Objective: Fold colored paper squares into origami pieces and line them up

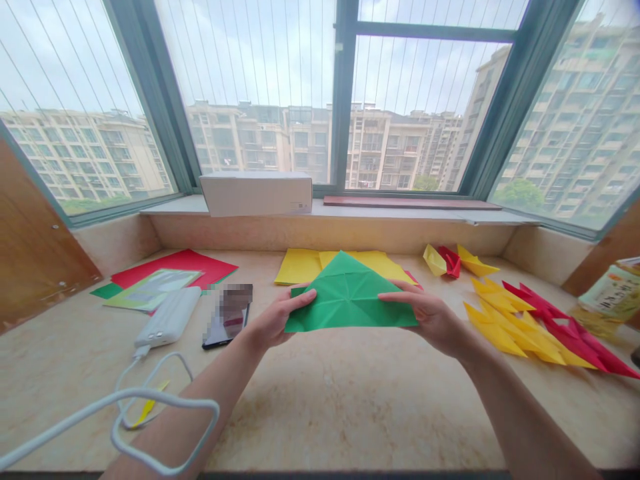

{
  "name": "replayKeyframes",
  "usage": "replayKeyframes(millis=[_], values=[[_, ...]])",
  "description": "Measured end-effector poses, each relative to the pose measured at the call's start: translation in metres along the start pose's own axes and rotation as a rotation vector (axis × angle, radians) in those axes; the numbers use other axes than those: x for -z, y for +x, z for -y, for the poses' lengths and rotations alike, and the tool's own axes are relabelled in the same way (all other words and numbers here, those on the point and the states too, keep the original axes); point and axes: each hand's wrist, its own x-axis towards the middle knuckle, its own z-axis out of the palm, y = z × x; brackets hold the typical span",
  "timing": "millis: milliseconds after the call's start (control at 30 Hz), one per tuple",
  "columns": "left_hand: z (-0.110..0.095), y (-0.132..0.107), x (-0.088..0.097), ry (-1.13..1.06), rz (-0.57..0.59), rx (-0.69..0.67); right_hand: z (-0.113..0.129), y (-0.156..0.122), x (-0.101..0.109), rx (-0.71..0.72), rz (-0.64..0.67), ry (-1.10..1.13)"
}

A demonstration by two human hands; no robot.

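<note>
A green sheet of origami paper (350,293), creased with lines that cross near its middle, is held up above the counter between both hands. Its top comes to a point and its lower edge runs nearly straight. My left hand (281,313) pinches the left side, thumb on the front and fingers behind. On the right side, my right hand (425,310) grips the paper with its thumb in front, its other fingers partly hidden behind. Yellow paper sheets (297,265) lie on the counter just behind the green one.
Folded yellow paper pieces (515,327), red ones (575,330) and small paper boats (435,260) sit right, near a bottle (613,293). Left are red paper (215,267), a white power bank (170,317) with a looping cable (165,399), and a phone (230,317). A white box (255,193) stands on the sill.
</note>
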Motion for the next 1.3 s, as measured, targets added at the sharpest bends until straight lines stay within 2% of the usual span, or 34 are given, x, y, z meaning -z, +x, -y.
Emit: replayKeyframes(millis=[100,267,333,533,733,800,967,1067,1167,1300], values=[[0.004,0.001,0.000,0.033,0.050,0.022,-0.001,0.003,0.000,0.028,0.020,0.049],[0.010,0.003,0.002,0.151,0.257,0.069,-0.007,0.007,-0.002,0.024,-0.063,0.092],[0.013,0.004,0.001,0.232,0.292,0.077,-0.009,0.007,-0.004,0.015,-0.135,0.067],[0.021,0.004,-0.009,0.268,0.245,-0.135,-0.012,0.011,-0.012,-0.034,-0.346,-0.120],[0.018,0.001,-0.014,0.295,0.350,-0.212,-0.016,0.014,-0.013,-0.099,-0.474,-0.129],[0.019,0.001,-0.015,0.355,0.299,-0.198,-0.018,0.014,-0.013,-0.121,-0.488,-0.123],[0.028,0.009,-0.021,0.405,0.024,-0.218,-0.018,0.016,-0.018,-0.156,-0.528,-0.032],[0.029,0.012,-0.023,0.356,-0.044,-0.231,-0.015,0.017,-0.022,-0.200,-0.587,0.101],[0.025,0.010,-0.023,0.357,-0.020,-0.165,-0.011,0.018,-0.026,-0.203,-0.641,0.252],[0.024,0.005,-0.026,0.498,0.172,0.009,-0.003,0.019,-0.036,-0.219,-0.631,0.538]])
